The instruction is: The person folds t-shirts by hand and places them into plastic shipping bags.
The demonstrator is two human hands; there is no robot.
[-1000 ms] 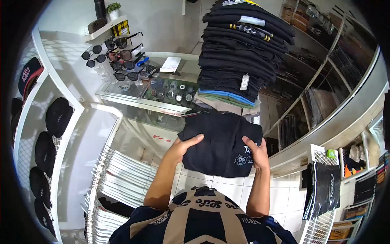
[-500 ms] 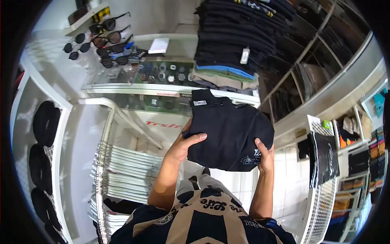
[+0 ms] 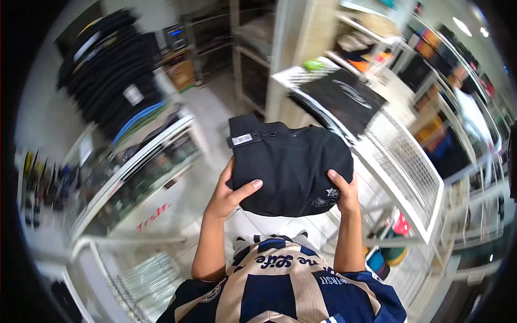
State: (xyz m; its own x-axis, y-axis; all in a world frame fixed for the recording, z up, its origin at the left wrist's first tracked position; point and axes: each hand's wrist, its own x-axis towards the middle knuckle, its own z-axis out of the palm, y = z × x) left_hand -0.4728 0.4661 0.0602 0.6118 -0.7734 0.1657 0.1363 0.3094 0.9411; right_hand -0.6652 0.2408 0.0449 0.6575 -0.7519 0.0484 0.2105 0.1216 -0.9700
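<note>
A folded black T-shirt (image 3: pixel 285 172) is held up in front of my body, above the tiled floor. My left hand (image 3: pixel 223 192) grips its left edge, with the thumb on top and the fingers hidden beneath. On the opposite edge my right hand (image 3: pixel 346 194) is closed in the same way, thumb beside a small white print (image 3: pixel 326 199). A white barcode tag (image 3: pixel 242 139) hangs near the collar at the upper left of the shirt.
At the left, a tall stack of dark folded shirts (image 3: pixel 110 72) stands on a glass display counter (image 3: pixel 153 161). Folded black clothing (image 3: pixel 344 97) lies on a white mesh rack (image 3: pixel 412 167) to the right. A white rail (image 3: pixel 94 245) runs at the lower left.
My view has swung right, so the counter and shirt stack now sit at the left and the mesh rack is closer to the middle. Both hands still hold the black T-shirt.
</note>
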